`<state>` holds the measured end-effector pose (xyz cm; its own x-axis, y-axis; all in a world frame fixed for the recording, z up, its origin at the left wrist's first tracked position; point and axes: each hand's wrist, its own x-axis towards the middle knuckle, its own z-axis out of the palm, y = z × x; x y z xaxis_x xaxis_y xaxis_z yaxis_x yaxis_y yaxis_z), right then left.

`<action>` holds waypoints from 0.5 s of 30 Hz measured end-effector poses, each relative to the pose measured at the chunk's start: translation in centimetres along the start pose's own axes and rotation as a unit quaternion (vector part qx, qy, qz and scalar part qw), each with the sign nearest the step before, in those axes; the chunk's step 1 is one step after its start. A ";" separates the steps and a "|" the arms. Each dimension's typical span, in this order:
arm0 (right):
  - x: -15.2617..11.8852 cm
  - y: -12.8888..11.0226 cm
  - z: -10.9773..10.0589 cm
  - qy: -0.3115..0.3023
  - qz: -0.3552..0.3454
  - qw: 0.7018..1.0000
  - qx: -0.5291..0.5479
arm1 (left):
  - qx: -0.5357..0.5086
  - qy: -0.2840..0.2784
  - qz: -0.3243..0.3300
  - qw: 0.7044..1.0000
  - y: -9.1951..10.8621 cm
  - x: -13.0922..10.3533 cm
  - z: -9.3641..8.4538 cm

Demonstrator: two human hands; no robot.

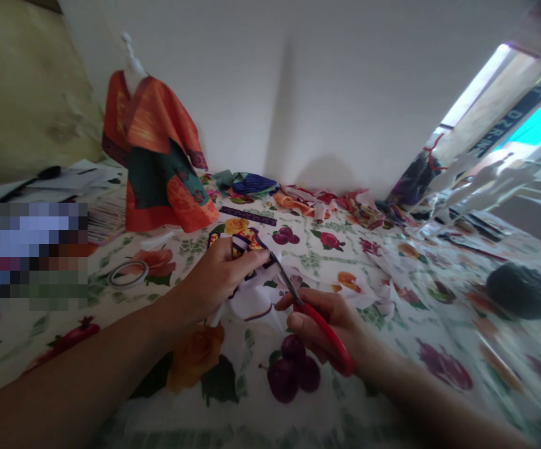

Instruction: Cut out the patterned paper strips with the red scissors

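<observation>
My left hand [221, 265] pinches a small patterned piece of fabric [251, 240] in yellow, red and dark blue. White material [251, 304] with a dark curved edge hangs below it. My right hand [329, 321] is wrapped round scissors [322, 327] with red handles. Their blades point up and to the left, and the tips meet the fabric's right edge beside my left thumb. Whether the blades are parted there I cannot make out. Just beyond the fabric lies a dark purple patterned strip [248, 216].
A small orange and green robe [158, 156] stands on a white figure at the back left. A tape roll [128, 273] lies left of my hands. Fabric scraps [317, 202] line the wall. White figures [467, 181] and a dark bundle [523, 292] are at right, on the fruit-print tablecloth [368, 399].
</observation>
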<state>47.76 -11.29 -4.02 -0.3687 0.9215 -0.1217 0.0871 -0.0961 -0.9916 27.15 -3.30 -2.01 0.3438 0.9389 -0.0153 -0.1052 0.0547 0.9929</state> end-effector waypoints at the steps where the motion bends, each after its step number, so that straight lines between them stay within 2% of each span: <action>1: 0.0 0.1 0.0 0.001 0.003 1.000 0.002 | -0.006 -0.004 -0.001 1.000 0.1 0.0 0.0; 9: 0.0 0.3 -0.1 -0.007 0.013 1.000 0.026 | -0.021 -0.015 0.015 1.000 0.7 -0.2 0.6; 15: 0.1 0.1 0.0 -0.006 0.023 1.000 0.016 | -0.004 -0.007 0.013 1.000 0.2 0.0 0.2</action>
<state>47.72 -11.22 -4.13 -0.3758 0.9114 -0.1675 0.0748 -0.1504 -0.9858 27.32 -3.35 -1.80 0.3543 0.9350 0.0117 -0.1207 0.0333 0.9921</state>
